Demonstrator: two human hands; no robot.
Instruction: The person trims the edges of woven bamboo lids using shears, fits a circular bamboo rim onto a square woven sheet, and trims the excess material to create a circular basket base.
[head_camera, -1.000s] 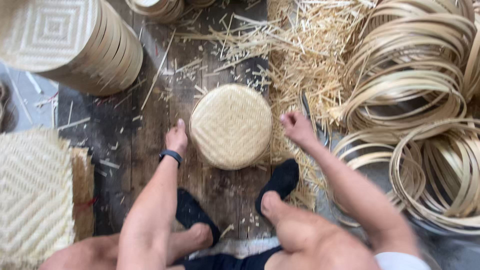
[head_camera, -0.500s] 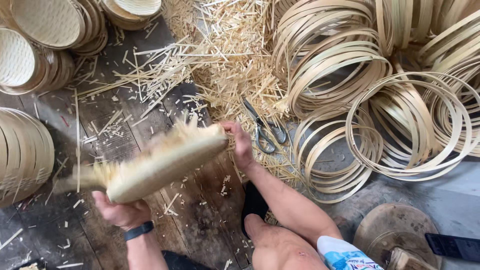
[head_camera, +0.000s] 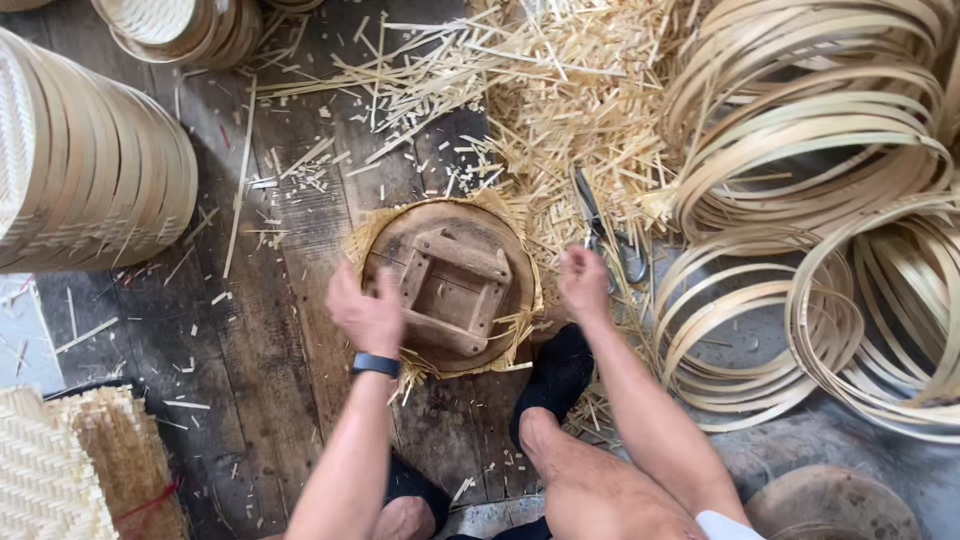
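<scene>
A round wooden form (head_camera: 450, 285) lies on the plank floor with its underside up, showing a square frame of wooden bars. Woven bamboo strips fringe out from under its rim (head_camera: 375, 225). My left hand (head_camera: 365, 310), with a dark wristband, grips the form's left rim with curled fingers. My right hand (head_camera: 583, 283) hovers just off the form's right edge, fingers loosely apart and holding nothing. Scissors (head_camera: 600, 225) lie in the bamboo scraps just beyond my right hand.
Many loose bamboo hoops (head_camera: 820, 200) pile up on the right. A stack of woven round lids (head_camera: 90, 170) lies at the left, woven mats (head_camera: 50, 470) at the bottom left. Bamboo offcuts (head_camera: 560, 90) litter the floor. My dark-shod foot (head_camera: 560, 375) rests below the form.
The woven disc on its form was lifted, tipped on edge and turned over; it now lies with the wooden underside up. My right hand has come off it.
</scene>
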